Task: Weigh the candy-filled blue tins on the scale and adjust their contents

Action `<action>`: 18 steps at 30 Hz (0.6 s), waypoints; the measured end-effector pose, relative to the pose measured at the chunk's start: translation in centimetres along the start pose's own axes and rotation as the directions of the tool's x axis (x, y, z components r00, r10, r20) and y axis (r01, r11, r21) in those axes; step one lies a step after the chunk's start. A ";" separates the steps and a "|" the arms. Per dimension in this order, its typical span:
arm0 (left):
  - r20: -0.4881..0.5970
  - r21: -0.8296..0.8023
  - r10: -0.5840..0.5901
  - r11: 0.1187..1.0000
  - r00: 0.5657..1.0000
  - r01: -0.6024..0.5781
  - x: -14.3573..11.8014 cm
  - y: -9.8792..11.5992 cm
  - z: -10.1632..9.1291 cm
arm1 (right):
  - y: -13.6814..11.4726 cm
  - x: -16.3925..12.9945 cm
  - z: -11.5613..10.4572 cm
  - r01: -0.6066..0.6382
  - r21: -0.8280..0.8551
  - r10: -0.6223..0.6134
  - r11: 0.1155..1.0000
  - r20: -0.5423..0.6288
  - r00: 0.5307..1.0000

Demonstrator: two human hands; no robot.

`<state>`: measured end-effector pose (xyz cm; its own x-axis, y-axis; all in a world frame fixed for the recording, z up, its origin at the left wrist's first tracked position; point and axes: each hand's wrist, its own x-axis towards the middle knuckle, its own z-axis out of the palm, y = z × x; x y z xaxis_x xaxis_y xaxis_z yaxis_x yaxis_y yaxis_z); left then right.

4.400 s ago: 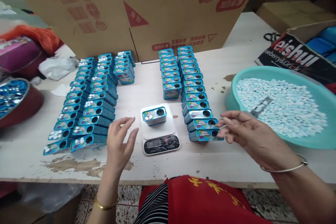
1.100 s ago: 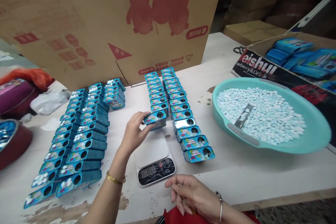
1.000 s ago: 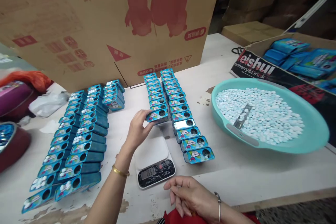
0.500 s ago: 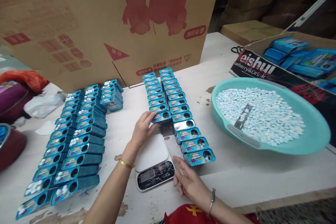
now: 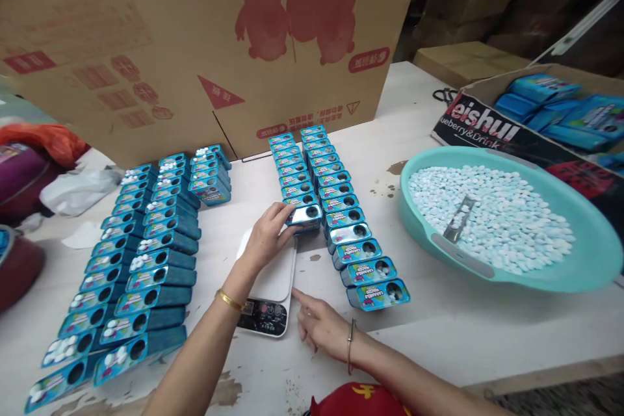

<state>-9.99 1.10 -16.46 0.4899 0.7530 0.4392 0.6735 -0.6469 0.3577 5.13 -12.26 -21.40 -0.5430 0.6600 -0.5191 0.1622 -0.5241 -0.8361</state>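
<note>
— So, how far along is she getting, from where you're standing?

— Well along, I'd say. Her left hand (image 5: 267, 236) is closing its fingers on a small blue rectangular tin with a round hole in its lid (image 5: 305, 215), pressing it in at the near end of the left of the two middle rows of tins (image 5: 312, 169), just beyond the white digital kitchen scale (image 5: 267, 279).

— And the other hand?

— Her right hand (image 5: 319, 328) is lying loose and holding nothing, fingertips touching the scale's near right edge, forefinger pointing out.

— What's looking finished?

— Those three long rows of blue tins on the left (image 5: 141, 253) are showing white tablets in their lids, so I'm judging them filled. The two middle rows are sitting in order against the big brown cardboard carton (image 5: 195, 45).

— And what's remaining?

— Plenty, probably. The wide turquoise plastic basin (image 5: 575, 273) is holding a heap of pale blue tablets (image 5: 507, 221) with a metal scoop (image 5: 458, 218) lying in them, and the open printed box (image 5: 487, 123) behind is holding more blue packs. I'm not able to tell how many middle tins are full.
</note>
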 end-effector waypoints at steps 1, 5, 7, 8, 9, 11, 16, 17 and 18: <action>-0.008 0.003 0.002 1.000 1.000 -0.002 -0.1 -0.1 0.1 | 0.0 0.3 0.2 0.019 -0.015 -0.019 1.000 0.001 1.000; -0.074 0.009 0.031 1.000 0.997 -0.030 -0.5 -0.1 0.7 | 0.0 1.3 0.2 0.076 -0.036 -0.076 0.996 0.003 0.997; -0.074 0.003 0.037 0.999 0.997 -0.037 -0.8 -0.2 1.1 | -0.2 1.5 0.1 0.055 -0.001 -0.055 0.999 -0.028 0.998; -0.061 -0.001 0.038 0.999 0.997 -0.038 -0.9 -0.2 1.3 | -0.4 1.6 0.0 0.037 0.024 -0.035 0.999 -0.051 0.998; -0.039 -0.002 0.038 0.999 0.998 -0.039 -1.0 -0.3 1.4 | -0.5 1.8 0.0 0.019 0.050 -0.015 0.999 -0.076 0.997; 0.003 0.008 0.041 0.999 0.999 -0.041 -1.1 -0.4 1.6 | -0.8 2.0 -0.1 -0.006 0.091 0.016 0.996 -0.110 0.994; 0.063 0.053 0.041 0.998 0.997 -0.044 -0.6 -0.5 1.1 | -1.2 2.2 -0.4 -0.035 0.127 0.049 0.991 -0.111 0.993; 0.049 0.039 0.040 0.998 0.998 -0.042 -0.6 -0.6 0.7 | -1.3 2.3 -0.4 -0.035 0.131 0.050 0.991 -0.114 0.992; 0.016 0.020 0.028 0.999 0.999 -0.028 -0.7 -0.7 0.4 | -1.4 2.3 -0.5 -0.033 0.135 0.049 0.990 -0.117 0.992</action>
<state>-10.63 1.10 -17.34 0.5175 0.7365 0.4355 0.6704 -0.6653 0.3286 4.06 -9.79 -21.53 -0.4342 0.6923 -0.5764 0.0676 -0.6130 -0.7872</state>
